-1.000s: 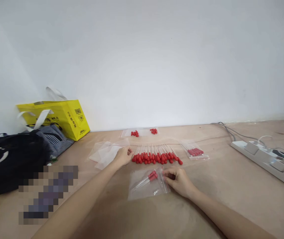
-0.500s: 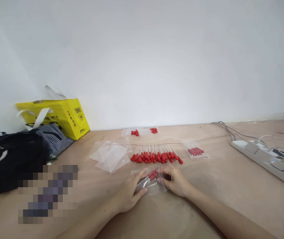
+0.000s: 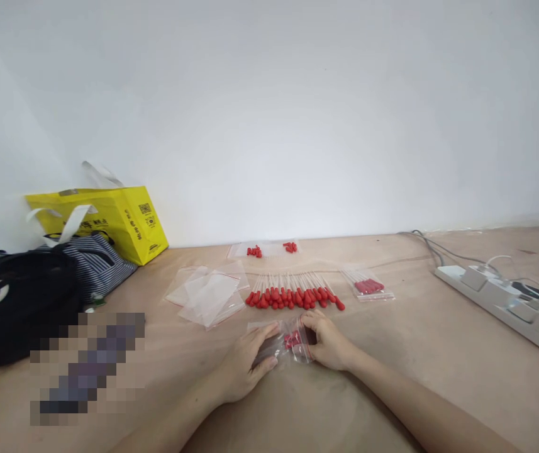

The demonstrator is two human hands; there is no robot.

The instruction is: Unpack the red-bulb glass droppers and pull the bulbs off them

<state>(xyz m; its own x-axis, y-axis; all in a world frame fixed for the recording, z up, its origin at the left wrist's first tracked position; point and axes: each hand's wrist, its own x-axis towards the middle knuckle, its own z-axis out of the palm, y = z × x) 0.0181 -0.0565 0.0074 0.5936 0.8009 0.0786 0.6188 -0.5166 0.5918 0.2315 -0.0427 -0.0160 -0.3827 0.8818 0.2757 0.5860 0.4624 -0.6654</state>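
A small clear zip bag [image 3: 284,343] holding red-bulbed droppers lies on the tan table between my hands. My left hand [image 3: 245,362] rests on the bag's left part, fingers curled over it. At the bag's right end, its red-lined mouth is pinched in my right hand [image 3: 328,343]. Just beyond the bag lies a row of loose droppers with red bulbs [image 3: 292,294]. A filled bag of droppers [image 3: 368,287] lies to the right of the row, and a stack of empty clear bags [image 3: 207,296] to its left.
Two more bags with red bulbs [image 3: 269,250] lie near the wall. A yellow shopping bag [image 3: 109,220], a striped bag [image 3: 94,264] and a black bag [image 3: 14,302] crowd the left. A white power strip [image 3: 509,302] with cables sits at the right.
My left hand came back from the empty bags and the dropper row onto the held bag. Both hands have since pressed the bag together, and it now looks crumpled and narrower.
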